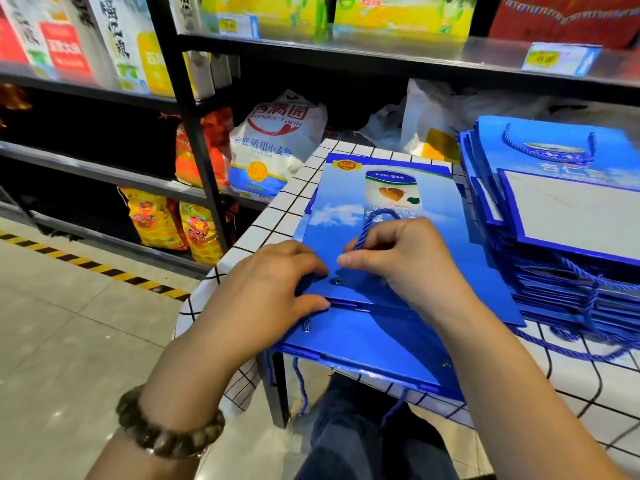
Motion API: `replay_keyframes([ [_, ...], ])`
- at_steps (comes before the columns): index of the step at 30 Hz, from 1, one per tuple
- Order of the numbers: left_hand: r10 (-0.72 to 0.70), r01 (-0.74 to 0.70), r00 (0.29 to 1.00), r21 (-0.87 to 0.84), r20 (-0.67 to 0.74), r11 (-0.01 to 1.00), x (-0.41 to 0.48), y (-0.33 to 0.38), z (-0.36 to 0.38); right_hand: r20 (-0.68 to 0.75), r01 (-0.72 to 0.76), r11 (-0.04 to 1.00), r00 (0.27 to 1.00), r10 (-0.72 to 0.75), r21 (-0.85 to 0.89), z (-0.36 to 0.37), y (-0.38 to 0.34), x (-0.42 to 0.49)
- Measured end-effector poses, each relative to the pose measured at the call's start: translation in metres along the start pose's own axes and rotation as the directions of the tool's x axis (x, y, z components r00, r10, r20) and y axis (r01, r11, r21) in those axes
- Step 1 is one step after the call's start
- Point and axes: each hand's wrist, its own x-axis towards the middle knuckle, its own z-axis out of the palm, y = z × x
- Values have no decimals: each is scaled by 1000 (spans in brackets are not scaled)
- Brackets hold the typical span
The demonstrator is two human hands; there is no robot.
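A flat blue paper gift bag (391, 202) lies on the table in front of me, printed side up, its top edge towards me. My right hand (398, 261) pinches a blue twisted cord handle (372, 226) just above a metal eyelet (336, 281) in the bag. My left hand (273, 289) grips the bag's near left edge, thumb along the fold and fingers curled over it. More flat blue bags lie under this one, their cords hanging off the table's front edge.
A tall stack of blue bags with cords (561, 209) lies at the right on the white grid-pattern tablecloth (277, 216). Black shelves (194, 140) behind and left hold flour and rice sacks. Tiled floor with a yellow-black stripe (90, 265) lies left.
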Motion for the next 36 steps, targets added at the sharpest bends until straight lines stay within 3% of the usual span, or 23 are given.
replay_keyframes([
  [6,-58,59,998,-39,23,998,3,-2,-3,52,-29,999,998,27,37,5,9,2],
  [12,-66,65,998,-69,-21,996,4,-6,-1,46,55,958,998,-44,-282,6,11,3],
  [16,-50,41,996,-112,-80,993,3,-6,3,61,81,917,996,-62,-391,6,10,6],
  [23,39,-61,957,-69,-287,996,0,-3,10,269,262,788,955,-127,-557,5,8,4],
  [28,51,-40,917,35,-395,999,0,2,14,492,361,723,870,-34,-589,-12,4,3],
  [33,-55,31,910,-65,-411,997,3,9,12,557,428,640,830,1,-639,-14,-2,10],
  [36,-53,61,899,6,-435,998,-1,10,14,571,403,651,819,58,-644,-15,-4,15],
])
